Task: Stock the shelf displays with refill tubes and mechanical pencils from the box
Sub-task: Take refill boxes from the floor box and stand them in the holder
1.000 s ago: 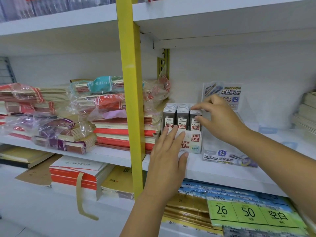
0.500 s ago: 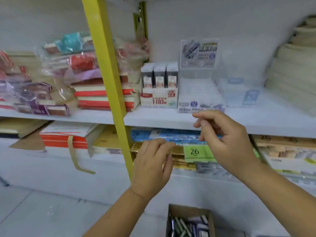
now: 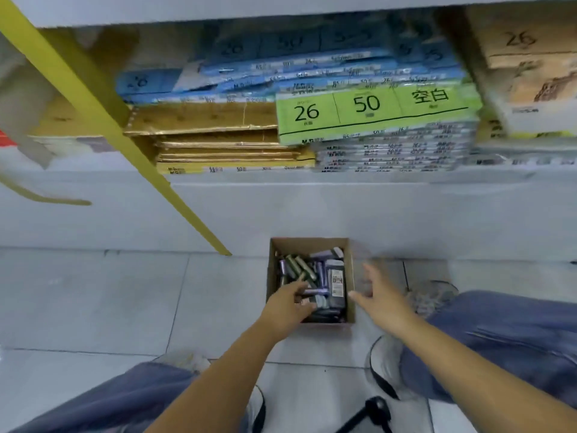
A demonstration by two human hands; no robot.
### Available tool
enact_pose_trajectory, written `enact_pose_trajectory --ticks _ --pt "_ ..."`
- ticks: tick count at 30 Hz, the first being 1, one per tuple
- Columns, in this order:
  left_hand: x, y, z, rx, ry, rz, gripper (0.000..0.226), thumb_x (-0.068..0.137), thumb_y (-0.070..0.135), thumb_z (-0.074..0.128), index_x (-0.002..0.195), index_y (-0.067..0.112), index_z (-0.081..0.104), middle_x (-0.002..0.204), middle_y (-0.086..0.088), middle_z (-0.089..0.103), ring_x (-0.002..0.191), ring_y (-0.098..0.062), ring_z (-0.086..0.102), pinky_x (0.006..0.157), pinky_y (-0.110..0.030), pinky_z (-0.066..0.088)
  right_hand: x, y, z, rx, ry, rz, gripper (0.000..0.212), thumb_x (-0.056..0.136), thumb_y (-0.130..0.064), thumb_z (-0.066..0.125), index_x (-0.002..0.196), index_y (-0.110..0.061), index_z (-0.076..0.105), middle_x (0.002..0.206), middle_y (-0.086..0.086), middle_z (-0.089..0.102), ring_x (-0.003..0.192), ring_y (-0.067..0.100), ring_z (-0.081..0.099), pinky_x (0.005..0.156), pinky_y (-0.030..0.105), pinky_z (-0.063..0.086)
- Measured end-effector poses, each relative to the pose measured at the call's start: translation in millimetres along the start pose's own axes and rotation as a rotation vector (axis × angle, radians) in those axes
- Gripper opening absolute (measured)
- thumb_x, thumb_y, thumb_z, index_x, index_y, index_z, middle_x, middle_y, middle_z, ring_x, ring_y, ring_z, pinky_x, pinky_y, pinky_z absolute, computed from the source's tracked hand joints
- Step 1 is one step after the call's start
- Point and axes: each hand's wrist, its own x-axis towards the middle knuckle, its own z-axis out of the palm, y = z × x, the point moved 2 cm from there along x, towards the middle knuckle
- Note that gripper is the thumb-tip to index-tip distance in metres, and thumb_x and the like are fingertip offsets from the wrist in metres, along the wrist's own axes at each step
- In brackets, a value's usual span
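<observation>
– One box, is it? Where does it stand?

– On the floor, open at the top, just in front of the bottom shelf and right of the foot of the yellow post. It sits between the person's knees.

– What's in it?

– A loose heap, filling much of it. Purple and dark tubes lie every which way. Green pencils lean along the far left side. A dark flat case with a white label lies against the right wall. The picture is too blurred to count anything.

– And the hands?

– The left hand reaches in over the near left edge. Its fingers are bent down among the tubes; whether they grasp one I cannot tell. The right hand is outside, just beside the right wall, fingers released and spread, holding nothing.

– Anything on the shelf itself?

– Flat packs in stacks. Blue packs lie at the back, brown pads below them on the left. A green pack marked 26 and 50 tops a pile of grey packs on the right. None of the tubes or pencils show up there; all those in sight are in the box.
</observation>
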Motion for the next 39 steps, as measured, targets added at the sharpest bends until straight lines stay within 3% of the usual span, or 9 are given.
enact_pose_trajectory --ticks 2,6,10,12,17,30,34,37,39 --pt "18 -3 10 -0.047 -0.043 -0.043 0.059 0.092 0.027 0.070 0.145 0.015 0.046 0.140 -0.003 0.056 0.115 -0.013 0.056 0.100 -0.026 0.046 3 11 9 0.029 -0.032 0.058 0.076 0.091 -0.026 0.064 0.152 -0.018 0.019 0.142 0.007 0.046 0.117 0.020 0.054 0.091 0.023 0.037" --pt "50 -4 28 -0.121 -0.101 -0.104 0.060 0.091 0.024 0.072 0.145 0.012 0.046 0.138 -0.006 0.059 0.112 -0.015 0.057 0.102 -0.027 0.045 1 23 21 0.208 -0.067 0.117 0.059 0.093 -0.020 0.062 0.146 -0.024 0.036 0.114 -0.004 0.058 0.097 0.017 0.062 0.089 0.043 0.053" --pt "74 0 41 -0.132 -0.097 -0.125 0.060 0.091 0.026 0.072 0.144 0.012 0.047 0.133 -0.006 0.063 0.115 -0.022 0.062 0.102 -0.033 0.048 0 24 24 0.358 -0.071 0.154 0.051 0.094 -0.014 0.061 0.141 -0.025 0.044 0.097 -0.006 0.060 0.077 0.011 0.063 0.064 0.022 0.056" --pt "84 2 44 -0.136 -0.058 -0.152 0.062 0.090 0.030 0.072 0.144 0.013 0.048 0.129 -0.007 0.065 0.113 -0.024 0.063 0.101 -0.037 0.049 0 24 25 0.432 -0.069 0.184 0.050 0.093 -0.012 0.061 0.139 -0.023 0.045 0.096 -0.003 0.059 0.077 0.012 0.061 0.058 0.016 0.052" --pt "96 7 52 -0.154 -0.023 -0.178 0.056 0.087 0.030 0.076 0.136 0.017 0.053 0.105 0.001 0.065 0.100 -0.021 0.065 0.092 -0.035 0.054 0 22 21 0.403 -0.081 0.174 0.046 0.093 -0.021 0.063 0.125 -0.045 0.040 0.103 -0.013 0.053 0.080 0.003 0.060 0.057 0.007 0.045" --pt "87 -3 35 -0.567 -0.112 -0.311 0.043 0.090 -0.001 0.064 0.129 0.012 0.056 0.123 -0.014 0.068 0.112 -0.032 0.066 0.101 -0.051 0.051 3 29 18 0.468 -0.118 0.164 0.047 0.092 -0.018 0.063 0.128 -0.041 0.043 0.106 -0.005 0.055 0.082 0.008 0.063 0.058 0.012 0.049" --pt "62 -2 2 -0.598 -0.169 -0.262 0.041 0.092 -0.005 0.059 0.129 0.013 0.055 0.117 -0.007 0.072 0.104 -0.027 0.070 0.091 -0.048 0.058 5 28 12 0.384 -0.144 0.176 0.051 0.090 -0.024 0.067 0.131 -0.040 0.043 0.106 -0.008 0.057 0.091 0.012 0.063 0.077 0.025 0.053" --pt "34 3 -32 -0.649 -0.205 -0.156 0.036 0.093 -0.008 0.055 0.122 0.014 0.060 0.106 -0.003 0.076 0.093 -0.020 0.073 0.070 -0.037 0.062 5 19 3 0.207 0.050 0.034 0.040 0.087 -0.029 0.068 0.120 -0.042 0.049 0.100 -0.015 0.056 0.087 -0.002 0.057 0.071 0.016 0.043" --pt "11 -1 -54 -0.690 -0.169 -0.104 0.037 0.093 -0.008 0.053 0.120 0.013 0.063 0.108 -0.007 0.075 0.093 -0.023 0.073 0.073 -0.040 0.062 8 1 -1 0.127 0.129 -0.128 0.027 0.088 -0.027 0.066 0.109 -0.041 0.055 0.093 -0.017 0.055 0.083 -0.005 0.054 0.068 0.011 0.040"
